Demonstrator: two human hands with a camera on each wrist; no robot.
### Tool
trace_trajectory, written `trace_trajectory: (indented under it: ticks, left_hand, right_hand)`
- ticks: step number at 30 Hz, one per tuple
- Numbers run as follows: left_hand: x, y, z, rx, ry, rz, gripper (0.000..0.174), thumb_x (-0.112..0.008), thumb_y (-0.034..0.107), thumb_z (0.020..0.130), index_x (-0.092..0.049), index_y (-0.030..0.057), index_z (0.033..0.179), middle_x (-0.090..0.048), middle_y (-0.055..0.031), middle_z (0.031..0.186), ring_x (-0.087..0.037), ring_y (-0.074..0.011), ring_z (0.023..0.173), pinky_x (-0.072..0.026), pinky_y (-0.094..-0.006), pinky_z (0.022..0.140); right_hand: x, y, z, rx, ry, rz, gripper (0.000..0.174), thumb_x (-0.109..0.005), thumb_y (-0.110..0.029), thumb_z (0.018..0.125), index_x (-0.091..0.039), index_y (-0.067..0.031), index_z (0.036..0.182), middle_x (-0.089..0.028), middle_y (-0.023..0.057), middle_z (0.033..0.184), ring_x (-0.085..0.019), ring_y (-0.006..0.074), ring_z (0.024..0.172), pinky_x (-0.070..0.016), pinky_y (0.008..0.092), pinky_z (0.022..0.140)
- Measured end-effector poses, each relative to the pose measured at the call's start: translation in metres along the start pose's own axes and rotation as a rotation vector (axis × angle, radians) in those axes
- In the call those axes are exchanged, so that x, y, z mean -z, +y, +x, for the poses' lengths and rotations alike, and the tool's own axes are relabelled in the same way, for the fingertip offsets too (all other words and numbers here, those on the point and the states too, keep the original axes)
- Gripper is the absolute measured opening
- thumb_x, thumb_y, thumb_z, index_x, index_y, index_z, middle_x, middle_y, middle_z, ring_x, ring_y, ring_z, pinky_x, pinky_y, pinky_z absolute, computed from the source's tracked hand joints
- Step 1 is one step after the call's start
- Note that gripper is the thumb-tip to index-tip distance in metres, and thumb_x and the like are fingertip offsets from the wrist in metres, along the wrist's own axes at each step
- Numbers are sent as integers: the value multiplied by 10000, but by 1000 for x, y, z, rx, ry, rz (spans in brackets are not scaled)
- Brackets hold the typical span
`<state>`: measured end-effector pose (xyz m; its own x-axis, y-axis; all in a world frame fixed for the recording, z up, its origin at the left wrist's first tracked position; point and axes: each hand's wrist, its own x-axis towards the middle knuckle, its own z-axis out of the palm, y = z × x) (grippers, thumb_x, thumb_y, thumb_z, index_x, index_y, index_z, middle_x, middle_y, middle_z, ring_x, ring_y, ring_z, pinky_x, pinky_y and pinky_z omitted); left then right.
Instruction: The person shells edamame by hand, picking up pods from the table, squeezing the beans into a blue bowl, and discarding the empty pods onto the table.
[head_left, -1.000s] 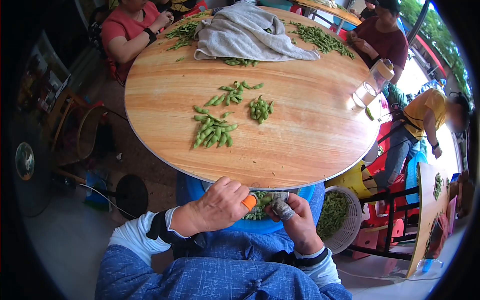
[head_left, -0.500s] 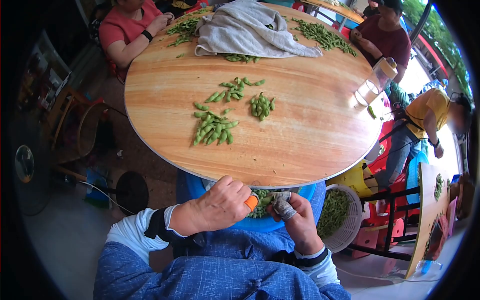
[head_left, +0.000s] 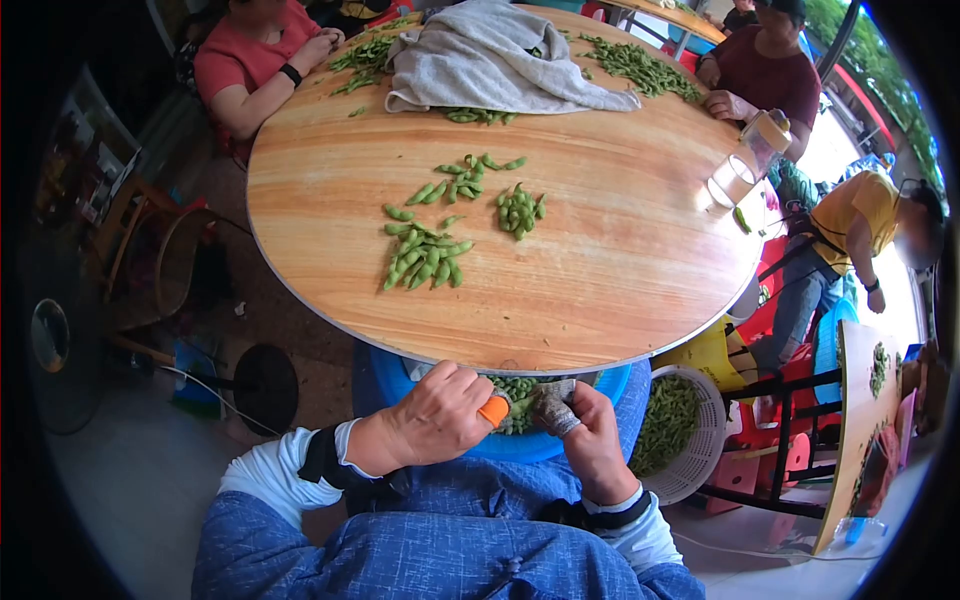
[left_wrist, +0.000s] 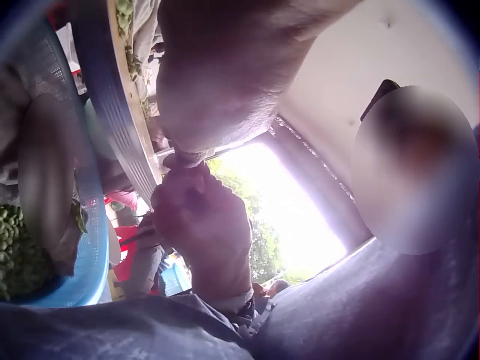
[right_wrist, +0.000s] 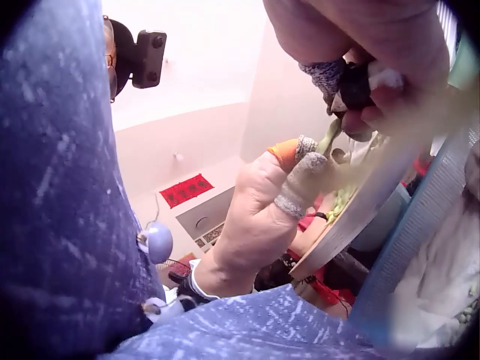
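Over a blue basin (head_left: 535, 447) in the person's lap, the left hand (head_left: 430, 418) and right hand (head_left: 598, 440) meet close together. The left hand wears an orange finger cover (head_left: 494, 410) and grey wraps; it pinches a green soybean pod (right_wrist: 330, 136) between thumb and finger in the right wrist view. At the pod's other end are the right hand's curled fingers, with grey and dark wraps (head_left: 556, 410), pinching it. Green shelled beans (left_wrist: 16, 251) lie in the basin. The left wrist view shows the left hand's fingertips hidden.
A round wooden table (head_left: 400, 325) fills the front, bearing several pod piles (head_left: 425, 258), a grey cloth (head_left: 490, 60) and a glass jar (head_left: 735, 180). A white basket of pods (head_left: 700, 440) stands at right. Other people sit around the table; a fan stands at left.
Both hands have shifted slightly left and stay close together over the basin. Across the table, the person in dark red has brought a hand down onto the tabletop.
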<state>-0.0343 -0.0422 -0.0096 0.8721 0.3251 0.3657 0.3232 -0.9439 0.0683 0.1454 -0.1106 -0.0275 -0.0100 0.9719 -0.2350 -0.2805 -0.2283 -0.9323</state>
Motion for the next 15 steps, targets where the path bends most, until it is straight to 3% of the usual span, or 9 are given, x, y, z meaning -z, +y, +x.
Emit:
trace_trajectory:
  ticks: [6, 9, 11, 12, 15]
  left_hand:
    - [-3, -4, -5, 59, 31, -212, 111, -578, 90, 611, -489, 42, 658, -444, -86, 621, -477, -232, 580, -368, -322, 521]
    - [-21, -5, -14, 211, 50, -736, 128, -577, 143, 728, -527, 29, 760, -460, -88, 619, -495, -232, 593, -364, -300, 528]
    - [-43, 0, -19, 270, 240, -946, 178, -547, 194, 789, -539, 22, 835, -486, -90, 637, -501, -217, 596, -366, -292, 534]
    - [-49, 3, -21, 300, 338, -1049, 208, -532, 219, 820, -545, 19, 873, -498, -91, 646, -504, -210, 597, -367, -288, 538]
    - [-47, 6, -26, 644, 74, -1636, 273, -489, 259, 853, -540, 2, 928, -530, -90, 691, -514, -188, 610, -385, -301, 554]
  right_hand:
    - [11, 8, 3, -96, -134, 78, 130, -523, -96, 824, -570, 0, 898, -593, 14, 805, -521, 70, 709, -409, 196, 641]
    - [6, 12, 3, -11, -158, 229, 177, -554, -149, 810, -573, -1, 904, -598, 21, 811, -524, 77, 693, -404, 193, 625]
    - [1, 17, 5, 37, -139, 254, 274, -594, -227, 788, -560, 7, 926, -595, 41, 840, -523, 93, 681, -403, 202, 611]
    - [0, 19, 7, 63, -163, 292, 258, -587, -200, 793, -557, 5, 946, -594, 37, 855, -525, 90, 699, -407, 205, 618]
    - [1, 25, 14, 114, -236, 403, 245, -576, -150, 804, -547, 3, 992, -587, 35, 902, -531, 90, 750, -420, 216, 645]
